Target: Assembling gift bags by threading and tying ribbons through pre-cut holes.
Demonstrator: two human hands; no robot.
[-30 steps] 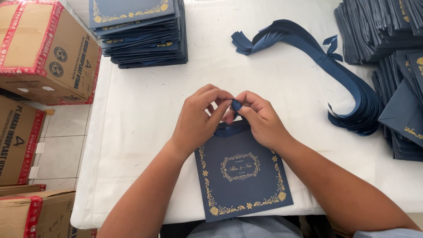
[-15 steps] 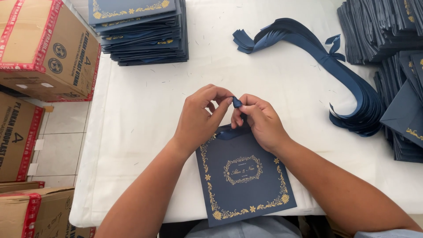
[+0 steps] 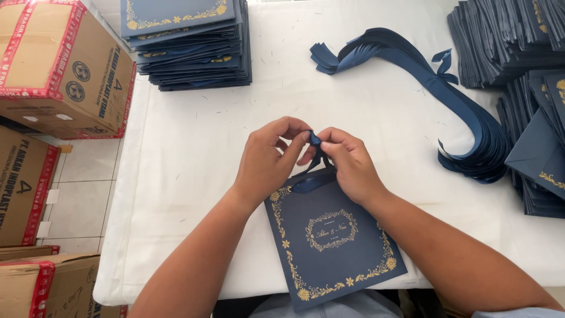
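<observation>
A navy card point(image 3: 332, 244) with gold floral border lies at the near edge of the white table point(image 3: 200, 153). A dark blue ribbon point(image 3: 315, 159) runs from the card's top edge up between my fingers. My left hand point(image 3: 268, 159) and my right hand point(image 3: 350, 162) meet just above the card, both pinching the ribbon's ends at the fingertips. The knot itself is partly hidden by my fingers.
A stack of matching navy cards point(image 3: 188, 41) sits at the back left. A long bundle of blue ribbons point(image 3: 424, 82) curves across the right side. More navy cards and envelopes point(image 3: 529, 88) pile at the right. Cardboard boxes point(image 3: 59, 65) stand left of the table.
My hands stay joined above the card and have worked the ribbon a little; the ribbon now shows more clearly between my fingertips. The card has shifted slightly.
</observation>
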